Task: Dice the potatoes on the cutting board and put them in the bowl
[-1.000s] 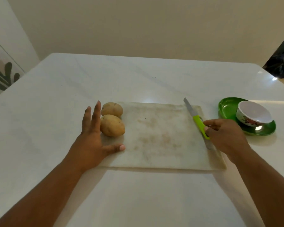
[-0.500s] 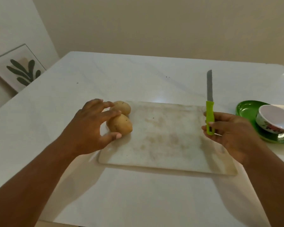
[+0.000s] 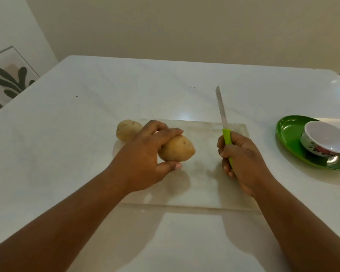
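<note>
On the white tabletop, the left hand grips one potato over the cutting board, fingers curled over its top and thumb beneath. A second potato lies at the board's far left corner. The right hand grips a green-handled knife, blade pointing away. The white bowl sits on a green plate, well to the right.
</note>
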`<action>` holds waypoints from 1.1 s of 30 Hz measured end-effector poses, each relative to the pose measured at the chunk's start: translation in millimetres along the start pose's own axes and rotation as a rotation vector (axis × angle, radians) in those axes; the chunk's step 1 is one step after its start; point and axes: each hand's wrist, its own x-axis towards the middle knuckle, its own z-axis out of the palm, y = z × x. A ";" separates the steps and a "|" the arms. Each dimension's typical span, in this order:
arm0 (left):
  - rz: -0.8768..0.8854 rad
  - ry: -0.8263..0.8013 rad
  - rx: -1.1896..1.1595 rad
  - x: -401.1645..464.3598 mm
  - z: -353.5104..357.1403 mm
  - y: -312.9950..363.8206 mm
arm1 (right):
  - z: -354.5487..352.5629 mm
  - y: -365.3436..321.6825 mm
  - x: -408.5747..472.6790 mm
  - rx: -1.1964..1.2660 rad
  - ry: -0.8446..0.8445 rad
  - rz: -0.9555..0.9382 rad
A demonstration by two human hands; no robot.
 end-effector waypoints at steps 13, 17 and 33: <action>-0.094 0.064 -0.070 26.1 36.3 -16.9 | 7.7 11.5 -3.4 -0.344 -0.016 -0.181; -0.088 0.039 -0.072 29.2 34.2 -16.5 | 7.1 11.4 -10.0 -0.490 -0.016 -0.219; -0.149 0.076 -0.328 30.7 34.3 -18.1 | 11.9 9.9 -32.1 -0.172 -0.105 0.032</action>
